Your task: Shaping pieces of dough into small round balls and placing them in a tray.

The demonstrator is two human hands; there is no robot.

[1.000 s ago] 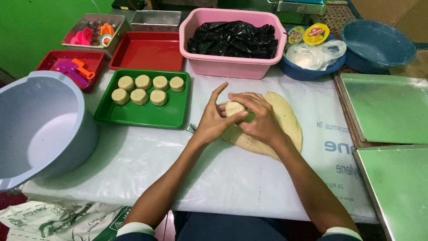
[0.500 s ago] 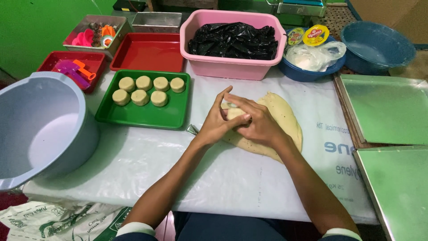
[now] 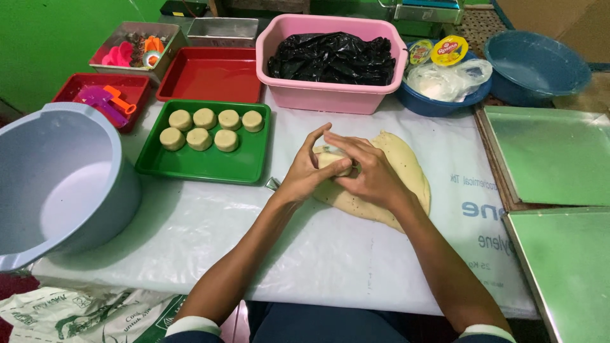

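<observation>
Both hands meet over a flat slab of pale speckled dough (image 3: pixel 405 166) on the plastic-covered table. My left hand (image 3: pixel 307 171) and my right hand (image 3: pixel 368 174) cup a small lump of dough (image 3: pixel 332 159) between their fingers, just above the slab's left part. A bit of something pale and shiny shows on top of the lump. To the left lies a green tray (image 3: pixel 194 168) with several round dough pucks (image 3: pixel 206 127) in two rows.
A large grey bowl (image 3: pixel 44 184) stands at the left edge. Behind are red trays (image 3: pixel 210 79), a pink tub (image 3: pixel 330 95) holding black plastic, a blue bowl (image 3: pixel 438 105) with bags and lids, and an empty blue basin (image 3: pixel 537 67). Green baking sheets (image 3: pixel 549 159) lie right.
The fingers of both hands have shifted around the lump, turning and pressing it; the hands stay in the same place over the slab.
</observation>
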